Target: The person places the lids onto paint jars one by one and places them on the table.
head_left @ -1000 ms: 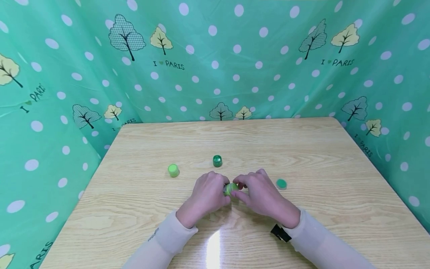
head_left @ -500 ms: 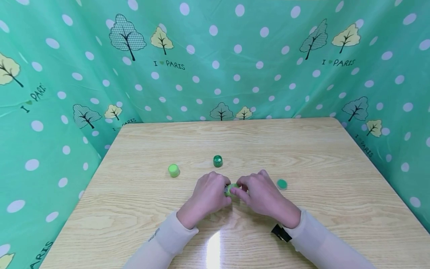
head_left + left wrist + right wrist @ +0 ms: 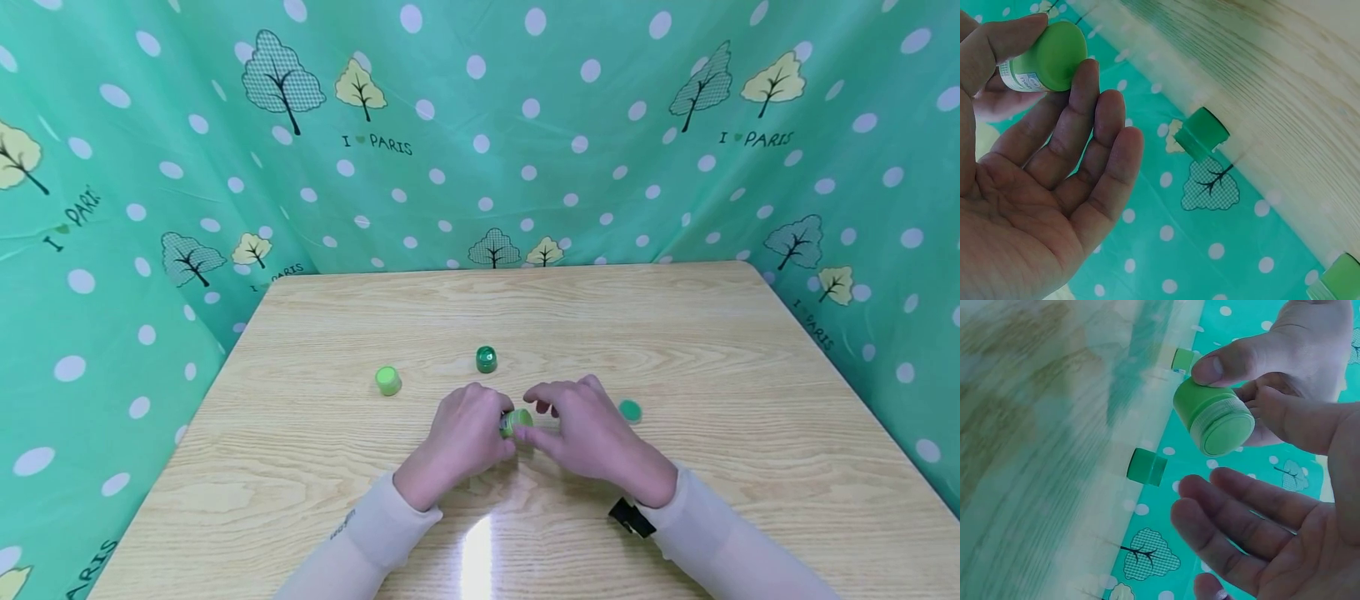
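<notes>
One light green jar (image 3: 387,381): stands on the desk (image 3: 247,467), well left of both hands; better left alone for now.
Left hand (image 3: 467,429): pinches the held jar by its body between thumb and fingers, the remaining fingers loose. For a turning step it should act as the clamp, firm enough to stop the body spinning while leaving the ridged end free.
Dark green jar (image 3: 486,360): stands beyond the held jar on the far side; a wide swing of the fingers might knock it, so movements should be small.
Held jar (image 3: 507,423): between the two hands, tipped over with its ridged end toward the right; it appears lifted off the desk.
Ridged end (image 3: 1222,428): looks like the lid. Turning it seems to be the step in hand, though the direction cannot be read, nor whether it is loose.
Right hand (image 3: 588,429): spread, thumb near the ridged end, fingers apart from it; thumb contact cannot be told. Best to set thumb and fingertips on opposite sides of the ridges, then make short turns in line with the body.
Green disc (image 3: 630,411): lies flat on the desk just right of the right hand; mind the knuckles there.
</notes>
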Action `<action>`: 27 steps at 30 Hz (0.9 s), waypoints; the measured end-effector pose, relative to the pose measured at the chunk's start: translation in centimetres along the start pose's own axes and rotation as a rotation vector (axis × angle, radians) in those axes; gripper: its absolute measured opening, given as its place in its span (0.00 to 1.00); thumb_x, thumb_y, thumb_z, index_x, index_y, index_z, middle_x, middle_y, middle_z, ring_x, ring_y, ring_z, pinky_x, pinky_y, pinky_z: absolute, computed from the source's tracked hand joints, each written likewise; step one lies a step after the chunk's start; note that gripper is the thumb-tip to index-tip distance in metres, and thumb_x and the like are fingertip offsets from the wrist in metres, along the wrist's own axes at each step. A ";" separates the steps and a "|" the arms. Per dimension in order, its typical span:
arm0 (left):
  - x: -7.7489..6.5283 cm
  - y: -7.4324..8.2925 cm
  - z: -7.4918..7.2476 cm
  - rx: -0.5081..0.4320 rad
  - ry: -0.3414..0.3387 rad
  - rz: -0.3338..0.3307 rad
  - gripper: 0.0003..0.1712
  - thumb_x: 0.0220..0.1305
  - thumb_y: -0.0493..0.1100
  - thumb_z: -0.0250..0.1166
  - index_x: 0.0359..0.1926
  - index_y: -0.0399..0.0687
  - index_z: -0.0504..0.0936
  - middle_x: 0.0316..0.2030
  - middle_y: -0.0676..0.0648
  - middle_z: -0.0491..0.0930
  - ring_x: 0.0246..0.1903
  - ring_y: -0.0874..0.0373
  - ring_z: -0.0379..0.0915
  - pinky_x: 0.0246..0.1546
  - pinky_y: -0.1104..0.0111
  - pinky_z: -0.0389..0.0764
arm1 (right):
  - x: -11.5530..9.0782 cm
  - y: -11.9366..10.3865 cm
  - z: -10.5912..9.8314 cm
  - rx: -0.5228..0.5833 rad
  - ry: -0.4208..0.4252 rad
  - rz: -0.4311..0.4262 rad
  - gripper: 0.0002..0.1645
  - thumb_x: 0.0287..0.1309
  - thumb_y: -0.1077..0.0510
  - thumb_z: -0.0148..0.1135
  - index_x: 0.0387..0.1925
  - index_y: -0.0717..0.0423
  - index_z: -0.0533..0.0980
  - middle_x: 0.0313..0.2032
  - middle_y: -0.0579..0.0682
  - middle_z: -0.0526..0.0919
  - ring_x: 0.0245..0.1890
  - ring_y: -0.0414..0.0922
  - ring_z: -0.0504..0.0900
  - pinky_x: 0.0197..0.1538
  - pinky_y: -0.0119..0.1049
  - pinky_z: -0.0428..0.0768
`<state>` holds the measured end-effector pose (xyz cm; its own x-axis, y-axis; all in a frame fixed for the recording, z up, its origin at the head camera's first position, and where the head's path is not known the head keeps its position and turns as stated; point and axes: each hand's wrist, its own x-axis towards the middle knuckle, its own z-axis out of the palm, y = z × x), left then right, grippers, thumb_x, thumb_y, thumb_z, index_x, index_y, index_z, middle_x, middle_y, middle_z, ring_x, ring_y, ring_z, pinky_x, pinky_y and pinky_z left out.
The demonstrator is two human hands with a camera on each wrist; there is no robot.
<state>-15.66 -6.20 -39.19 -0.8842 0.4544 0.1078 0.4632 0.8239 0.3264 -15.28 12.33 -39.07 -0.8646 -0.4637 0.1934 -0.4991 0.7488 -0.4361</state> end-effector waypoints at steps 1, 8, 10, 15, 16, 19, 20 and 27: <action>0.0 0.0 0.0 0.001 0.000 0.000 0.13 0.38 0.44 0.74 0.15 0.56 0.75 0.11 0.60 0.65 0.15 0.65 0.59 0.17 0.71 0.64 | 0.0 0.0 -0.1 0.013 0.004 -0.011 0.27 0.48 0.41 0.71 0.47 0.50 0.80 0.36 0.43 0.85 0.31 0.39 0.79 0.45 0.38 0.62; 0.0 0.1 -0.2 -0.010 -0.001 -0.004 0.12 0.38 0.43 0.74 0.17 0.55 0.77 0.12 0.60 0.68 0.16 0.64 0.62 0.17 0.71 0.65 | 0.0 0.0 0.0 0.036 0.013 -0.070 0.26 0.41 0.51 0.77 0.46 0.48 0.80 0.38 0.37 0.84 0.32 0.39 0.79 0.45 0.37 0.63; 0.0 0.1 -0.3 -0.016 0.001 -0.005 0.11 0.38 0.42 0.74 0.17 0.54 0.77 0.12 0.60 0.68 0.16 0.64 0.62 0.16 0.71 0.66 | 0.0 0.1 0.1 0.039 0.012 -0.072 0.25 0.40 0.53 0.77 0.45 0.47 0.80 0.36 0.36 0.84 0.32 0.38 0.79 0.45 0.37 0.63; 0.0 0.1 -0.2 -0.019 0.010 0.004 0.11 0.38 0.43 0.74 0.17 0.54 0.78 0.12 0.60 0.68 0.16 0.64 0.62 0.17 0.71 0.66 | 0.0 0.0 0.3 0.040 0.012 -0.068 0.23 0.41 0.54 0.77 0.43 0.46 0.81 0.33 0.36 0.83 0.32 0.38 0.79 0.45 0.37 0.63; 0.0 0.1 -0.2 -0.017 0.011 0.006 0.11 0.38 0.43 0.74 0.17 0.54 0.78 0.12 0.60 0.68 0.16 0.64 0.62 0.17 0.71 0.66 | 0.0 0.0 0.3 0.041 0.013 -0.068 0.22 0.41 0.54 0.76 0.43 0.46 0.81 0.32 0.36 0.83 0.31 0.38 0.79 0.44 0.37 0.63; -0.1 0.1 -0.2 -0.012 0.016 0.010 0.11 0.38 0.43 0.74 0.16 0.55 0.77 0.11 0.60 0.67 0.15 0.64 0.61 0.16 0.72 0.65 | 0.0 0.0 0.3 0.044 0.017 -0.071 0.20 0.42 0.53 0.76 0.41 0.47 0.81 0.31 0.36 0.83 0.30 0.38 0.79 0.44 0.37 0.63; -0.1 0.2 -0.3 -0.012 0.017 0.010 0.12 0.38 0.42 0.74 0.16 0.55 0.76 0.11 0.61 0.67 0.15 0.64 0.61 0.16 0.72 0.65 | 0.0 0.1 0.3 0.043 0.018 -0.074 0.20 0.43 0.52 0.76 0.41 0.47 0.82 0.30 0.37 0.82 0.30 0.38 0.79 0.44 0.37 0.63; -0.1 0.1 -0.2 -0.005 0.027 0.018 0.15 0.38 0.42 0.73 0.13 0.56 0.72 0.10 0.61 0.64 0.14 0.66 0.58 0.15 0.73 0.63 | 0.1 0.2 0.4 0.025 0.024 -0.077 0.15 0.46 0.48 0.73 0.36 0.49 0.83 0.26 0.38 0.82 0.27 0.37 0.79 0.44 0.38 0.63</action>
<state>-15.57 -6.24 -38.94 -0.8772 0.4596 0.1390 0.4786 0.8140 0.3291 -15.42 12.26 -39.51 -0.8252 -0.5073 0.2484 -0.5626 0.6994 -0.4409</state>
